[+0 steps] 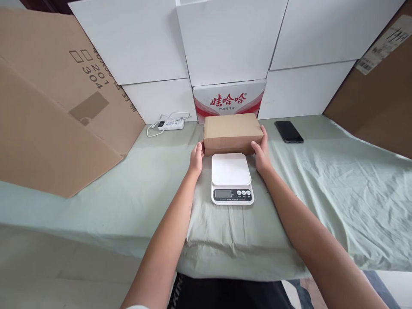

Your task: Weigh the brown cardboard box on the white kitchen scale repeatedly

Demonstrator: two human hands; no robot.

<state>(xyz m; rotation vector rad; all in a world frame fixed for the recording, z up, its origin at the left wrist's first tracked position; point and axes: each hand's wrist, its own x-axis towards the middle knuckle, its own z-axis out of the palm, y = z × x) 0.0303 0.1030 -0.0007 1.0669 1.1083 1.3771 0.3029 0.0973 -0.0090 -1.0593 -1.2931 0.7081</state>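
A plain brown cardboard box (232, 128) lies lengthwise between my two hands, just behind a white digital kitchen scale (231, 169). My left hand (196, 159) presses against the box's left end, its fingertips partly hidden behind the corner. On the right end, my right hand (261, 150) grips with the thumb on the front face and the fingers around the side. The scale's plate is bare, its display looks blank, and its buttons face me.
A white power strip (171, 125) with a coiled cable sits at the back left. A black phone (289, 131) lies at the right. Behind stand white boxes and a red-and-white carton (229, 99). Large cardboard panels (64, 111) flank both sides of the green cloth (128, 201).
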